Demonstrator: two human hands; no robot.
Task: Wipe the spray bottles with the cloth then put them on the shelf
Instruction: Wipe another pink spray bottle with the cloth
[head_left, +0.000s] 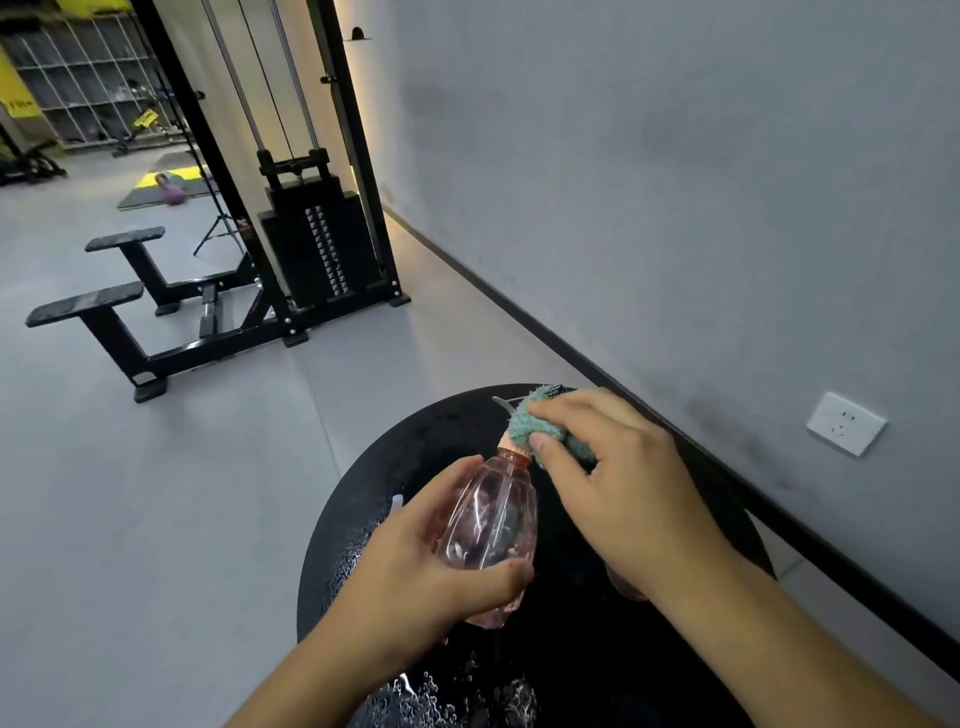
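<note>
A clear pink spray bottle (498, 519) is tilted over a round black table (415, 467). My left hand (415, 577) grips its body from below. My right hand (618, 483) presses a teal cloth (545, 431) around the bottle's neck and spray head, so most of the head is hidden; only a grey trigger tip (501, 402) sticks out. Under my right wrist shows a pink shape (626, 587), maybe a second bottle, mostly hidden.
Water drops cover the table's near part (441, 696). A grey wall with a white socket (845, 424) runs along the right. A black cable weight machine (311, 244) and its footrests (104, 306) stand on the grey floor to the left. White wire shelving (88, 78) is far back.
</note>
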